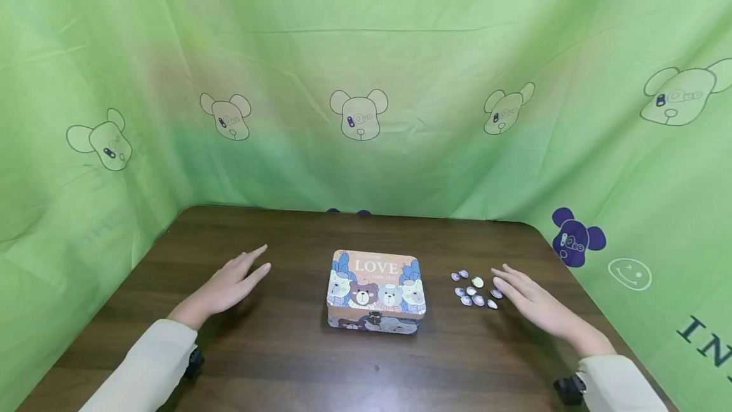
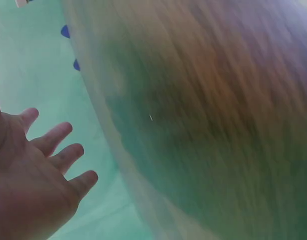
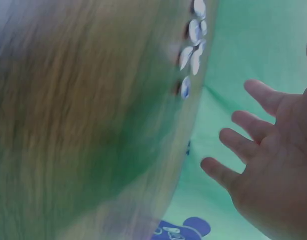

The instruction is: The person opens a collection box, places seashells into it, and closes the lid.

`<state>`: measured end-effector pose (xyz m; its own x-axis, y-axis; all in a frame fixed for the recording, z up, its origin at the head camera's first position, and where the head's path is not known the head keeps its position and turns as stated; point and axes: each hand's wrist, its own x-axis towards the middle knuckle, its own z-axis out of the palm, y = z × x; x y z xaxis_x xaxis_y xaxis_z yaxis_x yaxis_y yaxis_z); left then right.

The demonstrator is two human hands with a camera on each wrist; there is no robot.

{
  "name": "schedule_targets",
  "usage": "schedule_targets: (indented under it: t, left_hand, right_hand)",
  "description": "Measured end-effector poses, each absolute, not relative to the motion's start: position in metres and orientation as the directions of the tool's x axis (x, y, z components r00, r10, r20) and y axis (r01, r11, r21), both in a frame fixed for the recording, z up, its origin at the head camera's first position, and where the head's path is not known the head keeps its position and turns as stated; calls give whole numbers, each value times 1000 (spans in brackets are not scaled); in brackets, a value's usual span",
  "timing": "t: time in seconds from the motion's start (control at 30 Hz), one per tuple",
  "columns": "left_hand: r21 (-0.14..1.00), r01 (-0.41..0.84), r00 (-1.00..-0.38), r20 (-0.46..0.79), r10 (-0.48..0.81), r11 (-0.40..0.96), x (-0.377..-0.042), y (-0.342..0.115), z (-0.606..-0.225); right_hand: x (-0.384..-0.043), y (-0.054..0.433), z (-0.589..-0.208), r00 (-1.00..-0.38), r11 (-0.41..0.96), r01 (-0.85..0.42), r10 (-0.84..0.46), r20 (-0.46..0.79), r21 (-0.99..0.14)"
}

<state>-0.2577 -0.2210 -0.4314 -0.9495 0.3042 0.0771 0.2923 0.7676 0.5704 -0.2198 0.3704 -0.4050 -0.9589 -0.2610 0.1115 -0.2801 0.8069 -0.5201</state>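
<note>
A rectangular tin box [image 1: 377, 285] with cartoon bears and the word LOVE on its closed lid sits at the middle of the table. To its right lies a loose group of several small seashells [image 1: 478, 301], white and purple, also seen as shells [image 3: 194, 32] in the right wrist view. My right hand [image 1: 537, 307] hovers beside the shells, fingers extended and holding nothing. Left of the tin, at some distance, my left hand [image 1: 225, 288] is held above the table with its fingers spread. In the left wrist view that hand [image 2: 38, 170] holds nothing.
The dark brown wooden table [image 1: 286, 367] has rounded far corners. A green curtain [image 1: 366, 170] printed with bear heads hangs behind it and along both sides. Dark wrist devices sit at both cuffs, such as the right one [image 1: 570, 390].
</note>
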Motion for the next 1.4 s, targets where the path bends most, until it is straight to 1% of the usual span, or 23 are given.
schedule_targets:
  t: [0.2,0.33,0.57,0.73,0.83,0.97,1.07,1.27,1.4]
  left_hand:
    - [619,367,-915,105,390,694,-259,-206,-434]
    - [646,389,-897,102,430,657,-260,-190,-433]
    - [702,377,-883,76,462,605,-258,-159,-427]
    - [719,380,-869,63,491,582,-255,-142,-426]
    - [728,385,-861,62,505,567,-255,-134,-427]
    - [745,394,-849,71,524,537,-254,-125,-427]
    - [745,407,-839,76,538,529,-254,-118,-428]
    - [699,435,-828,61,558,568,-253,-110,-432]
    - [684,433,-834,57,549,587,-253,-110,-431]
  right_hand:
    - [-215,358,-400,-953,799,-301,-278,124,-522]
    - [-215,346,-398,-951,795,-299,-297,91,-528]
    - [-212,330,-402,-908,704,-360,-414,59,-612]
    - [-205,318,-402,-870,674,-395,-494,17,-624]
    - [-201,312,-402,-852,651,-392,-524,-11,-650]
    - [-198,303,-400,-805,590,-422,-594,-16,-688]
    - [-196,295,-400,-751,525,-445,-660,-16,-725]
    - [-190,273,-405,-643,400,-433,-765,-34,-807]
    - [-189,255,-409,-608,355,-453,-794,-8,-818]
